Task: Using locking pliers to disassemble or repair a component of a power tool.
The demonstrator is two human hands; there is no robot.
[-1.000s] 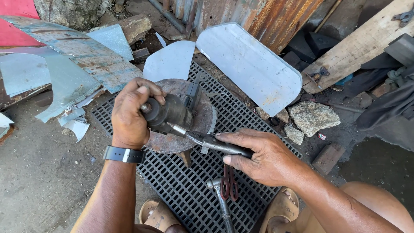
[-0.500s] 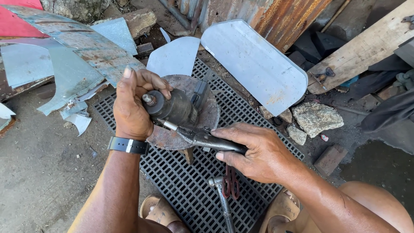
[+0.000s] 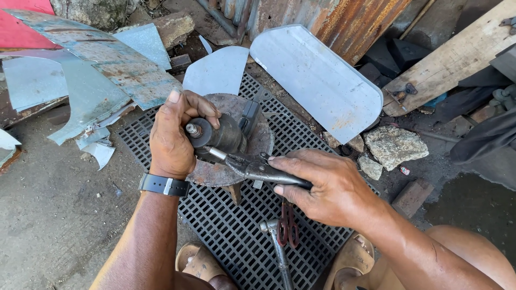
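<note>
A bare concrete yard floor littered with scrap fills the frame, with a black perforated metal grate (image 3: 226, 225) laid across its centre. On the grate sits a round rusted iron disc (image 3: 258, 137), and on that disc, just left of centre frame, rests a dark cylindrical metal part (image 3: 223, 137) with a short threaded stud at its near end. The person's left hand (image 3: 174, 134) is closed around the cylinder, thumb raised along its side, a black wristwatch (image 3: 164, 185) on the wrist. The right hand (image 3: 325, 188) is clenched on the handles of grey steel locking pliers (image 3: 252, 167), whose nose reaches in under the cylinder; whether the nose bites the part cannot be told.

The work appears to be mid-step, with the part held steady while the pliers work on a fitting beneath it; the next move seems to call for a firm turn of the pliers against a steady left-hand hold.

By count: one cylinder, one pair of pliers, one disc, one grate. One ratchet wrench (image 3: 277, 244) and one red-handled tool (image 3: 287, 225) lie at lower centre. Two cut pale sheet-metal panels (image 3: 317, 75) stand at top centre, beside one grey rock (image 3: 395, 145) at right.
</note>
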